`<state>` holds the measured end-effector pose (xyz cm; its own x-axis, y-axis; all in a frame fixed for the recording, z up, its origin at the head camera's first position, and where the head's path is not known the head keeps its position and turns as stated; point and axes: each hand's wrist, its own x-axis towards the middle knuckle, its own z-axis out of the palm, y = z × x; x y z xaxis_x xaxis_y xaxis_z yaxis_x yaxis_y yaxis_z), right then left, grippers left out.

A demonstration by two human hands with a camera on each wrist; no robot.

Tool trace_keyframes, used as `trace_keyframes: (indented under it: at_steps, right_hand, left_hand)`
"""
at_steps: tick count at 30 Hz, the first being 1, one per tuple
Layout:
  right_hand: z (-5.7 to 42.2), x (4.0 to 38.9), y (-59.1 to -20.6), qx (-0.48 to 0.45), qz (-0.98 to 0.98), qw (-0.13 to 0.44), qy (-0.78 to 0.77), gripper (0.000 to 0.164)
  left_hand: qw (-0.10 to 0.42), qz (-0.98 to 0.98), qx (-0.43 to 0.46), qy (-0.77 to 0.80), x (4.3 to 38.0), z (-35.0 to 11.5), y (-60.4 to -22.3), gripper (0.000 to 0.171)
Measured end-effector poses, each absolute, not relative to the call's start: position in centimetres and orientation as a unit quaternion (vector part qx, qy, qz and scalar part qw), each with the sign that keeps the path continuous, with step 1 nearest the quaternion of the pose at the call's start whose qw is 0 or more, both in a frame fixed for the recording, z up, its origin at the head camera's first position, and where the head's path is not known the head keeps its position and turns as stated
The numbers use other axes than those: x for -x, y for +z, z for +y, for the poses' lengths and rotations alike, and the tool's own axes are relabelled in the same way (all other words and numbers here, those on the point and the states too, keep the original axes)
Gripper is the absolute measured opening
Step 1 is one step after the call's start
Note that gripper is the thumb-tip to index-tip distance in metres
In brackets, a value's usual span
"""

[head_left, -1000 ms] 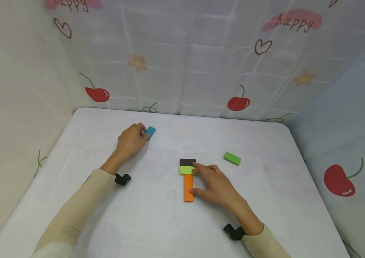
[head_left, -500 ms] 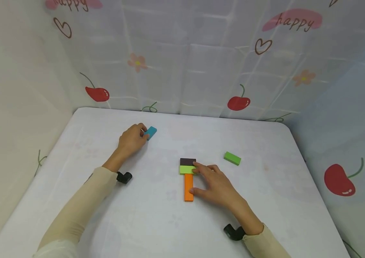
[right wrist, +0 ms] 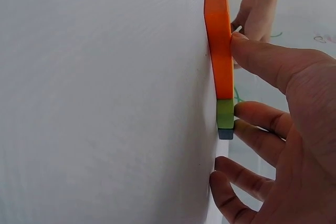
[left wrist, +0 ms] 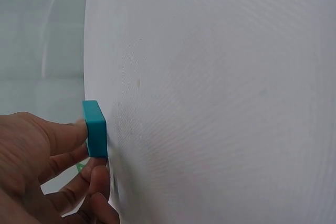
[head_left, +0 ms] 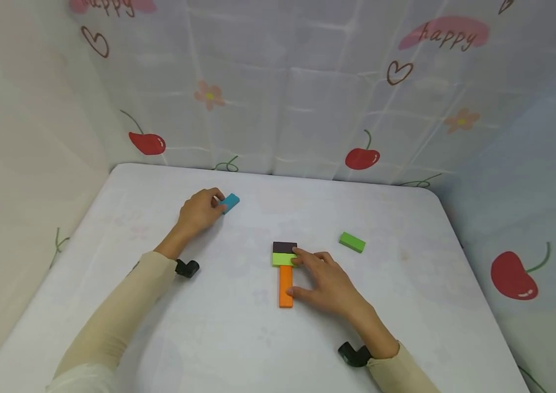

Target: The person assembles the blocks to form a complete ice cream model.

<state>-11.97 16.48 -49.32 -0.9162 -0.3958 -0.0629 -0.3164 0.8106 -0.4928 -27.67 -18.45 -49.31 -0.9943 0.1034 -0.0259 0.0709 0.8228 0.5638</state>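
Observation:
At the back left of the table, my left hand [head_left: 201, 212] pinches a blue block [head_left: 231, 202] by its near end. The left wrist view shows the thumb against one face of this block [left wrist: 96, 132], with fingers below it. My right hand [head_left: 331, 284] rests its fingertips along the right side of a T-shaped row of blocks. Its thumb touches the orange block [head_left: 285, 289], which lies lengthwise. Two fingers are at the light green block [head_left: 282, 260] and the dark block [head_left: 284, 247], which lie crosswise at the orange block's far end.
A separate green block [head_left: 353, 242] lies to the right, beyond my right hand. The white table [head_left: 238, 349] runs back to a printed curtain [head_left: 283, 109], and similar curtains hang at both sides. A black device is strapped at each wrist.
The blue block has turned slightly clockwise in my left hand. My right hand and the row of blocks keep their places; the head view shifts a little.

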Motion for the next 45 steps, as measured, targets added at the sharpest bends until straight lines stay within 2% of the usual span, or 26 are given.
trace_keyframes:
  at_steps: [6, 18, 25, 45]
  right_hand:
    - [16.3, 11.9, -49.2, 0.193, 0.949, 0.077, -0.239, 0.091]
    - [16.1, 12.0, -49.2, 0.196, 0.948, 0.076, -0.240, 0.089]
    - [16.3, 12.0, -49.3, 0.189, 0.950, 0.081, -0.234, 0.089]
    - [16.1, 11.9, -49.2, 0.184, 0.950, 0.082, -0.238, 0.091]
  left_hand:
    - [0.028, 0.952, -0.049, 0.302, 27.7, -18.7, -49.3, 0.030]
    - [0.069, 0.944, -0.052, 0.319, 28.8, -18.3, -49.1, 0.027]
    - [0.087, 0.940, -0.067, 0.323, 29.1, -17.4, -49.2, 0.024]
    - [0.098, 0.942, -0.087, 0.310, 28.3, -13.2, -48.7, 0.021]
